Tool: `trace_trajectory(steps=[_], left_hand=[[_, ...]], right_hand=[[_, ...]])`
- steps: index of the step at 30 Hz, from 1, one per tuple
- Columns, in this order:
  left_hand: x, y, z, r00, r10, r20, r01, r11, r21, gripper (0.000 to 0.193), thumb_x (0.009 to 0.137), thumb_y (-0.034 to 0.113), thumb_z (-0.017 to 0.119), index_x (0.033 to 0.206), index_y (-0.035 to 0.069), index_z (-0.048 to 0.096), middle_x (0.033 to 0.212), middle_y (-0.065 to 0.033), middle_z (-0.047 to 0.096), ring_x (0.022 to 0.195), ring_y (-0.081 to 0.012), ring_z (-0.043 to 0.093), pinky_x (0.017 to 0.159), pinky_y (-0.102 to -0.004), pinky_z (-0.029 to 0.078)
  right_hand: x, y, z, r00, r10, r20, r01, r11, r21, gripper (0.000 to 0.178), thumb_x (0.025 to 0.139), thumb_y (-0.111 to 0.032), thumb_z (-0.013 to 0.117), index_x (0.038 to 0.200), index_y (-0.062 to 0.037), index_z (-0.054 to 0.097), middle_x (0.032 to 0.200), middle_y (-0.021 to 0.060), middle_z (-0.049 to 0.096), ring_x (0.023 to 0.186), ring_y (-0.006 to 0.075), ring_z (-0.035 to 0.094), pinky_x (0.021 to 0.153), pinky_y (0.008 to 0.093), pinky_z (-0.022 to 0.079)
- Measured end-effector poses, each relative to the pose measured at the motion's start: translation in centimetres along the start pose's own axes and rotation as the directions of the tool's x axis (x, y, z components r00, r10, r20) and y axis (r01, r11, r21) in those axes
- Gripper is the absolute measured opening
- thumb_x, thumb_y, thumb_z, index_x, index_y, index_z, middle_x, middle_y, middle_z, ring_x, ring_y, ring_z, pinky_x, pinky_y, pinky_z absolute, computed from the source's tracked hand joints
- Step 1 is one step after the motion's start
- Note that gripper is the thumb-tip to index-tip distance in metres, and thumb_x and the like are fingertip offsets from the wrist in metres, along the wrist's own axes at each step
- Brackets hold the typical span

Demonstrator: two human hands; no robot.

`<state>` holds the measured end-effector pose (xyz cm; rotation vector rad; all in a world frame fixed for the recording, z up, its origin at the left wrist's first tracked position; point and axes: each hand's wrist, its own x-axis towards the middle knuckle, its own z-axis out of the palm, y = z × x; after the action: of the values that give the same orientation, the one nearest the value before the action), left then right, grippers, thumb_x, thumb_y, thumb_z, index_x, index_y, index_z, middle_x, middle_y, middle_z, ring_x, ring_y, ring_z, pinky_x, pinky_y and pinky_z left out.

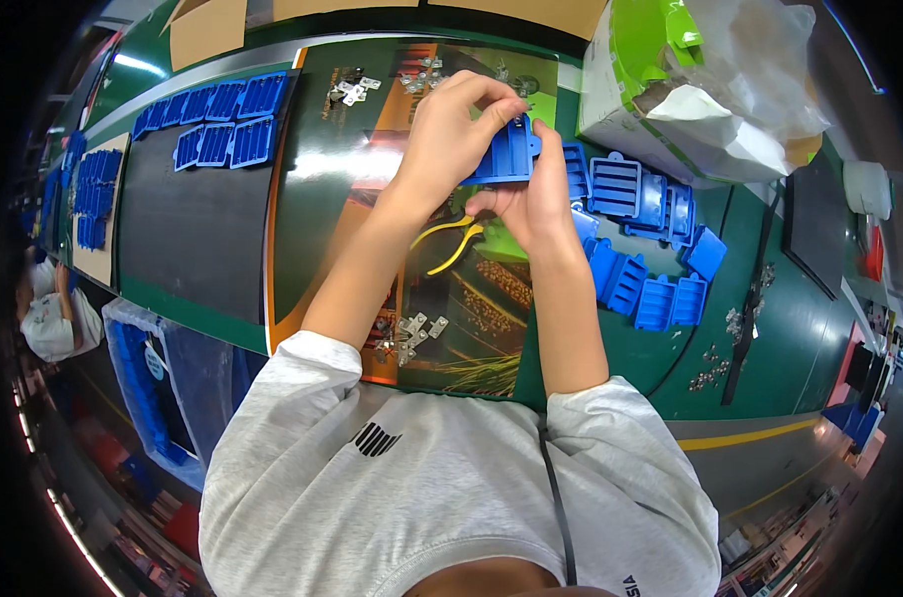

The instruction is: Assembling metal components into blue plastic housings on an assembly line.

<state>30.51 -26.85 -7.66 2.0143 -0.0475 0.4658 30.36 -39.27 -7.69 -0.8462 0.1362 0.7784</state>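
Observation:
My right hand (539, 199) holds a blue plastic battery holder (509, 157) with long slots, its palm under the tray and its fingers along the right side. My left hand (446, 129) reaches over the holder's top edge, thumb and index finger pinched together there. Whatever lies between those fingertips is too small to make out. Below the hands, pliers with yellow handles (463, 247) lie on a glossy printed sheet (347, 214). Small metal contact plates lie in piles on that sheet: one pile (354, 90) at the far side, another (411, 338) near me.
More blue holders (615, 187) sit in a loose cluster to the right, and others (234, 141) stand in rows on a black mat (193, 214) at left. A green-and-white box (620, 90) with plastic bags stands far right. Loose metal bits (710, 370) lie beside a black strap (746, 333).

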Motion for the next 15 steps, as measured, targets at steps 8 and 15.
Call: trace_trajectory(steps=[8,15], left_hand=[[-0.15,-0.13,0.62,0.999,0.008,-0.041,-0.010,0.999,-0.038,0.016,0.083,0.014,0.066,0.089,-0.001,0.065,0.083,-0.0072,0.062,0.076,-0.0159,0.058,0.070,-0.0266,0.045],[-0.03,-0.05,0.90,0.994,0.067,-0.085,-0.064,0.997,0.033,0.013,0.079,0.012,0.067,0.085,0.001,0.066,0.081,-0.0107,0.062,0.077,-0.0250,0.060,0.069,-0.0337,0.047]], right_hand=[[-0.09,-0.02,0.13,0.994,-0.031,-0.103,0.033,0.999,0.025,0.051,0.094,-0.046,0.025,0.115,-0.0055,0.049,0.096,0.0123,0.063,0.080,0.0239,0.066,0.052,0.0395,0.058],[0.62,0.66,-0.13,0.986,-0.080,-0.144,0.076,0.996,-0.037,0.050,0.095,-0.043,0.020,0.115,-0.0083,0.050,0.104,0.0090,0.061,0.092,0.0228,0.062,0.071,0.0429,0.053]])
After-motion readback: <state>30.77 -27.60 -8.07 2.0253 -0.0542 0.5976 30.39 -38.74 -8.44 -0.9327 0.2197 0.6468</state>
